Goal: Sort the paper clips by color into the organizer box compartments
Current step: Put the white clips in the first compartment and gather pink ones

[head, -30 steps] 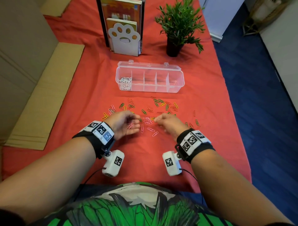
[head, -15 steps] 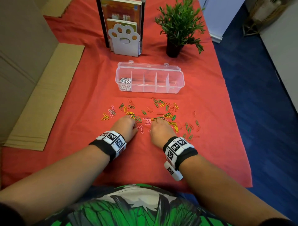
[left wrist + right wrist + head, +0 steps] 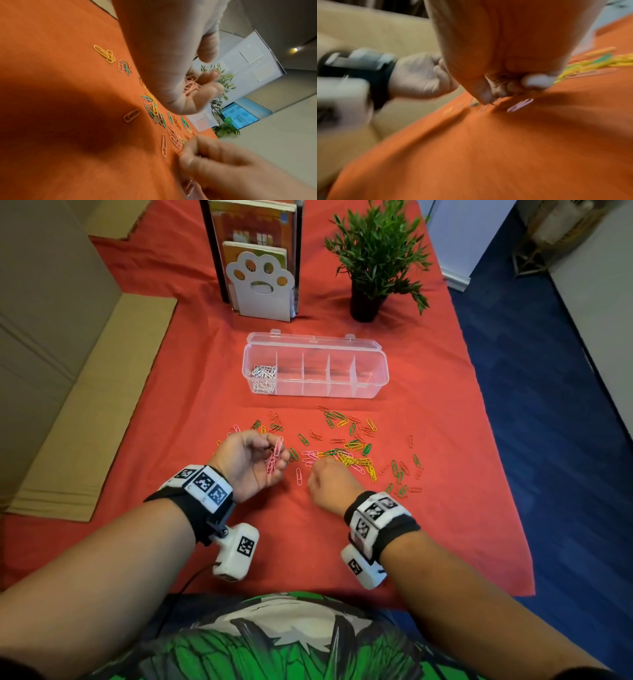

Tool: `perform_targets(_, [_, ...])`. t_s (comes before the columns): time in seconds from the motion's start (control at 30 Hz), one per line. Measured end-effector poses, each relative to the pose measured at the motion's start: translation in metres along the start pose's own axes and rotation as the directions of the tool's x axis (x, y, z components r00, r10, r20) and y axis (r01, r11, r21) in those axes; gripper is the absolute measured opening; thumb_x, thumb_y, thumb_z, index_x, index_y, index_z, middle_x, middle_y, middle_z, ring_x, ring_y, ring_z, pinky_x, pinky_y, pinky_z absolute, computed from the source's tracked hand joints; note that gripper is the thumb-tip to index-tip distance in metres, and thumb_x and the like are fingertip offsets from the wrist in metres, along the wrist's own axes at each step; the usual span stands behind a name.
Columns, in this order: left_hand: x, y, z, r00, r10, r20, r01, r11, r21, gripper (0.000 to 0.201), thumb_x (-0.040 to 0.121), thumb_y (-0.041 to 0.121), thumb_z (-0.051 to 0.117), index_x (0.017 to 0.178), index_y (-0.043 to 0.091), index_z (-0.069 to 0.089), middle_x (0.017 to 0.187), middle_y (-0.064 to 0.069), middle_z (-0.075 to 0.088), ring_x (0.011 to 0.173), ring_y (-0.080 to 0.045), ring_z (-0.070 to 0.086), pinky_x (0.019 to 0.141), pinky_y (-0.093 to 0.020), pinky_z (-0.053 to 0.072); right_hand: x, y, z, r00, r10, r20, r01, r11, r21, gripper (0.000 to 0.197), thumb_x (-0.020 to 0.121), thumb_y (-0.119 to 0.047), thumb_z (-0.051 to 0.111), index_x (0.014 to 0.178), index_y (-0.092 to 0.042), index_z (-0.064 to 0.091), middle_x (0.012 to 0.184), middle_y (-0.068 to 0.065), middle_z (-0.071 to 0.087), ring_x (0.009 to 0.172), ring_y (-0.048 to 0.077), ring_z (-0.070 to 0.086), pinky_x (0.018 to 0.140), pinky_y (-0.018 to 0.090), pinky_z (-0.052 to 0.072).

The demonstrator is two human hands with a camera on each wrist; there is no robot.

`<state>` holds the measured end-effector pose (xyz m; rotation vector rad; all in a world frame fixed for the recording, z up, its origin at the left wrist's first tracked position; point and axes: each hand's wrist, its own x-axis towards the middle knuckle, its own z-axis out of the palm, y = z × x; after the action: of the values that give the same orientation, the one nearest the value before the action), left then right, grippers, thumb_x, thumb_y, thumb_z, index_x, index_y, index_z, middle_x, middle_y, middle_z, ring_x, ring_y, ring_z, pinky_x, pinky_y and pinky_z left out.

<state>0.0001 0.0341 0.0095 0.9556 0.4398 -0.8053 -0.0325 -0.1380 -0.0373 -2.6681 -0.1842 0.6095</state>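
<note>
Loose paper clips in pink, yellow, green and orange lie scattered on the red cloth in front of the clear organizer box. The box's leftmost compartment holds white clips. My left hand is turned palm up, and its curled fingers hold a bunch of pink clips. My right hand is curled knuckles up, with its fingertips down on the cloth. A pink clip lies beside them. The blurred right wrist view does not show whether the fingers pinch anything.
A paw-shaped book holder with books and a potted plant stand behind the box. Flat cardboard lies along the table's left side. The cloth's right edge drops to blue floor.
My left hand has rolled from palm down on the cloth to palm up, showing the pink clips it holds. The right hand stays curled at the near edge of the pile.
</note>
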Motion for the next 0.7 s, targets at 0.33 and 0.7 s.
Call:
perform_targets(0.33, [0.014,-0.007,0.009,0.996,0.020,-0.086,-0.028,0.996,-0.086,0.033,0.096,0.029,0.036,0.084,0.013,0.062,0.061,0.000,0.065,0.061,-0.016,0.068,0.056,-0.025,0.057,-0.008,0.029,-0.064,0.955,0.245,0.170,-0.139,-0.138,0.981,0.021,0.090,0.001,0.039,0.085,-0.008,0.057,0.064,0.003,0.052,0.053,0.011,0.050,0.045,0.019,0.046])
perform_targets(0.7, [0.033,-0.033,0.016,0.893,0.424,-0.149,0.035,0.266,0.963,0.026,0.084,0.028,0.061,0.062,0.020,0.049,0.066,-0.001,0.057,0.061,-0.018,0.052,0.057,-0.026,0.039,0.020,0.014,-0.039,0.987,0.133,-0.086,-0.106,0.959,0.264,0.022,0.082,-0.015,0.059,0.103,-0.013,0.066,0.088,0.003,0.053,0.082,0.014,0.051,0.079,0.022,0.046])
